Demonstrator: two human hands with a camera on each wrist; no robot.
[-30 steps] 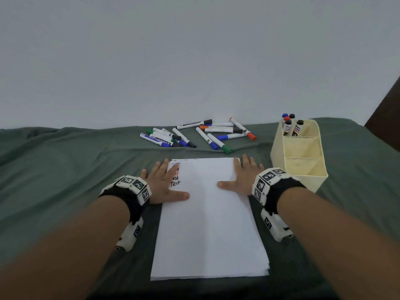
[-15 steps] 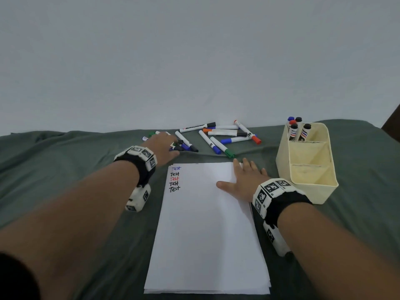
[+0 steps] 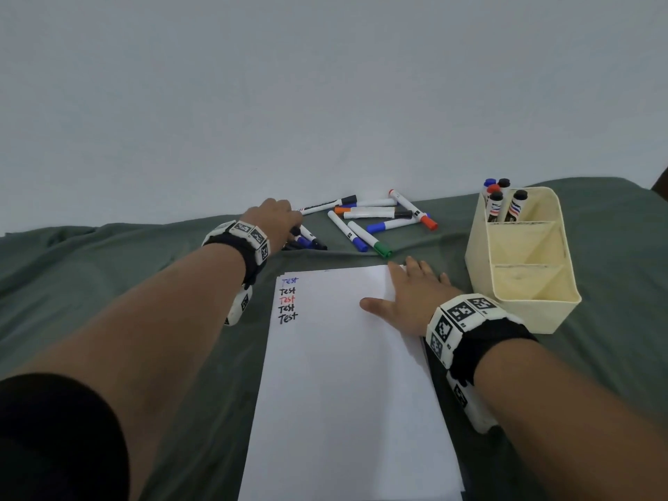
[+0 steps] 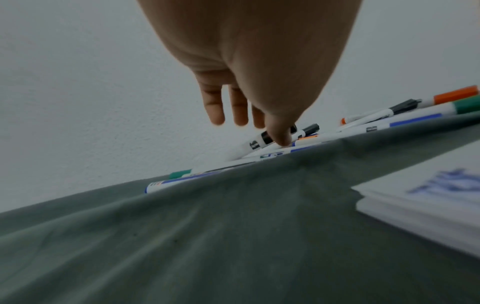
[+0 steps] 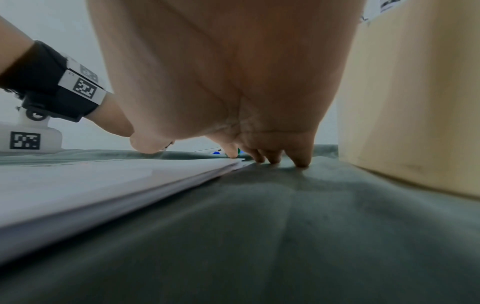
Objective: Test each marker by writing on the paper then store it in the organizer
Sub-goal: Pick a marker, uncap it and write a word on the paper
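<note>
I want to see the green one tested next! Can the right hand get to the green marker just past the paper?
Probably yes. The right hand lies flat on the paper's far right corner, and the green marker lies just beyond its fingertips on the cloth, with nothing between them.

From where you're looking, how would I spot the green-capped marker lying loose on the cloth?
Start at the white paper in the middle of the green cloth, then look just past its far edge, left of the cream organizer. The green-capped marker lies there slanted, its cap toward the paper. It lies beside a blue-capped marker, and in the head view it is the only loose one showing a green cap.
</note>
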